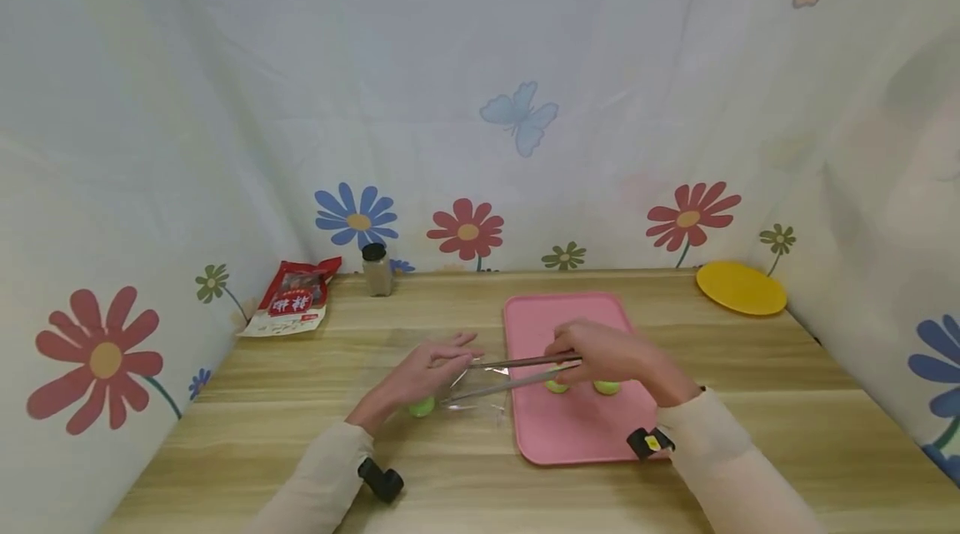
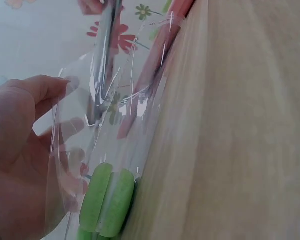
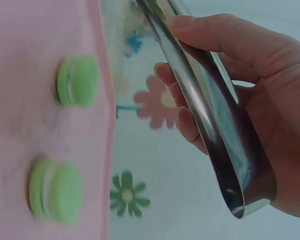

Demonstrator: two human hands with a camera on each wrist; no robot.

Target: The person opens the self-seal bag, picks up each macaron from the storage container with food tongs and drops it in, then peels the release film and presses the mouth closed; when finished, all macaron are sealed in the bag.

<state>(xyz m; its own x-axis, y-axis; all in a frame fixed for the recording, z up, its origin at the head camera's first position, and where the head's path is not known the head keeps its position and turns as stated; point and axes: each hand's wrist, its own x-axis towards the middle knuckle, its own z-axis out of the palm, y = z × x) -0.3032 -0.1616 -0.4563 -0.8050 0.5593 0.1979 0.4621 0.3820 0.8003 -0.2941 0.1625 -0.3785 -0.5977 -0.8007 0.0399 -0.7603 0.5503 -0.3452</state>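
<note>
My left hand (image 1: 420, 374) holds a clear plastic bag (image 1: 487, 411) at its mouth, some fingers showing through the film in the left wrist view. Low in the bag sit green macarons (image 2: 107, 202), one on top and part of another beneath. My right hand (image 1: 606, 352) grips metal tongs (image 3: 200, 95) between thumb and fingers. The tongs' arms point left and stand apart, their tips at the bag's mouth with nothing visible between them. Below the right hand, two green macarons (image 3: 79, 80) lie on a pink tray (image 1: 543, 438).
A red-and-white food packet (image 1: 292, 301) and a black-capped jar (image 1: 377, 271) stand at the back left. A yellow plate (image 1: 741, 287) lies at the back right. Flower-printed cloth (image 1: 420, 101) encloses the wooden table (image 1: 450, 484) at the back and sides.
</note>
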